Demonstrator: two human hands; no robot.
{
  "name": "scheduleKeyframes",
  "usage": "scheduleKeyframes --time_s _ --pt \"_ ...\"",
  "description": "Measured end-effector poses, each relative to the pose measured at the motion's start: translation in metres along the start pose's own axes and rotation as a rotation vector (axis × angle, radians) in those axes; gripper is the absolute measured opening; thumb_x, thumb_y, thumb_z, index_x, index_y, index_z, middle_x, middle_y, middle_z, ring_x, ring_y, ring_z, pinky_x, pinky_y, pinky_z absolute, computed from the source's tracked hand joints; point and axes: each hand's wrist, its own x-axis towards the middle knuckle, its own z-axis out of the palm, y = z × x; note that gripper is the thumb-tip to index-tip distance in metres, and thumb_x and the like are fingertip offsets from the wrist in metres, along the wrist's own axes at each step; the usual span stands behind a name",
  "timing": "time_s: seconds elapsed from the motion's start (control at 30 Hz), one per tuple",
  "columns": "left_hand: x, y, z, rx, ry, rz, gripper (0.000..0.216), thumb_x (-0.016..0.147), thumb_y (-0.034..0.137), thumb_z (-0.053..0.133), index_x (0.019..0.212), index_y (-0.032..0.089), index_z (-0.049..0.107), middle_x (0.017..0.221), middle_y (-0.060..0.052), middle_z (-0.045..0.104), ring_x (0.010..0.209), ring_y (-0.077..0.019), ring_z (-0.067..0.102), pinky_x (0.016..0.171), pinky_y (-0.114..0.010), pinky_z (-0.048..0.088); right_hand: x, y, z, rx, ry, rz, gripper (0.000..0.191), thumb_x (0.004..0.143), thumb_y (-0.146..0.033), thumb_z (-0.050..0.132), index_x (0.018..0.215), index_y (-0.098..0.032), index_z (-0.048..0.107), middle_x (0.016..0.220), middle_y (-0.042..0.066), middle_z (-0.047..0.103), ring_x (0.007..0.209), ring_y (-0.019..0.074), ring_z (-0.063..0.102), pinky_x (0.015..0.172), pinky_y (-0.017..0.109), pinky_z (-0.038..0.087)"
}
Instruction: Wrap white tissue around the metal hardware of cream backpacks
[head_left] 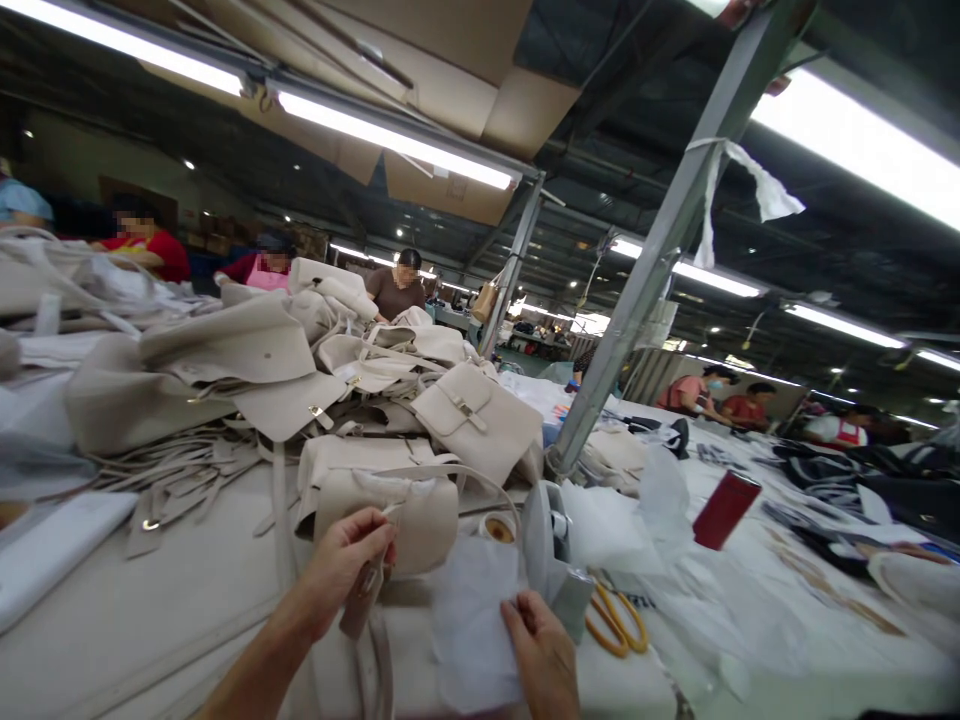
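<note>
Beige flap handbag point(427, 525) lies on the near middle of the pale table point(210, 570), in front of a heap of beige bags point(225, 340). Just nearer, the left hand point(343, 562) has thumb and fingertips pressed together on a thin beige strap point(392, 513); a darker tab point(362, 600) hangs below, though how it is attached I cannot tell. To the right, the right hand point(540, 645) pinches the edge of a white sheet point(472, 620) between thumb and forefinger, its other fingers curled. Beyond that hand are a tape roll point(498, 527) and a grey tape dispenser point(540, 535), with yellow-handled scissors point(615, 620) to their right. Farther right, a dark red box point(726, 510) stands near crumpled clear plastic point(720, 600). A slanting metal post point(645, 270) rises beyond the dispenser. On the far side, a person in a brown top point(397, 292) is behind the heap
</note>
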Motion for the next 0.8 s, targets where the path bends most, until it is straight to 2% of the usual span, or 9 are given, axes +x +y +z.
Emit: scheduleKeyframes --time_s 0.1,0.2,0.3,0.4,0.47,0.53,0.63,0.7,0.8 --pt "0.003 0.0 -0.001 0.005 -0.01 0.006 0.04 0.058 0.051 0.079 0.061 0.018 0.058 0.054 0.001 0.061 0.046 -0.0075 0.045 0.046 -0.02 0.03 -0.001 -0.005 -0.001 -0.348 0.025 -0.079 0.033 0.091 -0.037 0.04 0.068 -0.024 0.059 0.071 0.005 0.07 0.069 0.0237 0.065 0.066 0.031 0.046" --pt "0.005 0.0 -0.002 0.03 -0.02 0.02 0.04 0.06 0.053 0.077 0.06 0.018 0.058 0.054 0.001 0.061 0.044 -0.0063 0.041 0.045 -0.02 0.027 -0.001 -0.008 0.0 -0.648 0.069 -0.136 0.033 0.094 -0.025 0.037 0.086 -0.023 0.069 0.101 0.011 0.074 0.089 0.0278 0.067 0.075 0.036 0.047" --pt "0.005 0.002 -0.003 0.049 -0.016 0.027 0.042 0.06 0.054 0.077 0.059 0.017 0.058 0.053 0.001 0.06 0.045 -0.0066 0.04 0.045 -0.021 0.026 0.001 -0.008 -0.004 -0.739 0.192 -0.22 0.032 0.091 -0.022 0.04 0.092 -0.023 0.072 0.117 0.014 0.068 0.1 0.0327 0.062 0.086 0.045 0.044" --pt "0.004 0.002 -0.002 0.063 -0.008 0.028 0.043 0.059 0.055 0.077 0.059 0.017 0.058 0.052 0.002 0.059 0.044 -0.0061 0.039 0.045 -0.021 0.025 0.004 -0.01 -0.01 -0.41 0.296 -0.232 0.033 0.09 -0.035 0.043 0.09 -0.02 0.072 0.11 0.017 0.068 0.099 0.0321 0.06 0.09 0.045 0.043" --pt "0.004 0.002 -0.002 0.058 -0.007 0.025 0.044 0.058 0.056 0.078 0.059 0.017 0.057 0.051 0.003 0.058 0.044 -0.0057 0.038 0.045 -0.02 0.025 0.003 -0.014 -0.011 -0.039 0.266 -0.091 0.038 0.085 -0.051 0.049 0.085 -0.019 0.07 0.095 0.013 0.069 0.087 0.0283 0.061 0.082 0.04 0.047" --pt "0.006 0.001 -0.001 0.042 -0.013 0.013 0.046 0.057 0.057 0.078 0.06 0.017 0.057 0.052 0.003 0.059 0.045 -0.0061 0.041 0.045 -0.02 0.027 0.001 -0.02 -0.008 0.378 0.138 0.155 0.045 0.073 -0.063 0.061 0.082 -0.02 0.069 0.083 0.007 0.07 0.076 0.024 0.061 0.073 0.035 0.049" --pt "0.008 -0.003 -0.001 0.023 -0.019 -0.004 0.046 0.057 0.057 0.079 0.062 0.017 0.057 0.055 0.003 0.06 0.047 -0.0067 0.045 0.046 -0.02 0.03 -0.002 -0.028 0.002 0.875 -0.1 0.422 0.05 0.049 -0.059 0.083 0.076 -0.019 0.069 0.078 0.001 0.072 0.074 0.0198 0.063 0.071 0.029 0.051" --pt "0.009 -0.005 -0.001 0.015 -0.016 -0.01 0.046 0.057 0.056 0.079 0.063 0.017 0.057 0.055 0.003 0.061 0.047 -0.0066 0.045 0.047 -0.019 0.03 -0.002 -0.031 0.006 1.009 -0.133 0.472 0.048 0.04 -0.05 0.089 0.07 -0.019 0.07 0.073 -0.001 0.072 0.074 0.0171 0.063 0.072 0.025 0.052" --pt "0.006 -0.006 -0.002 0.008 -0.014 -0.013 0.045 0.057 0.055 0.079 0.063 0.017 0.057 0.056 0.002 0.062 0.048 -0.0067 0.045 0.047 -0.019 0.031 0.001 -0.035 0.002 1.057 -0.055 0.485 0.045 0.038 -0.042 0.093 0.069 -0.019 0.071 0.07 -0.002 0.072 0.07 0.0144 0.063 0.069 0.021 0.052"
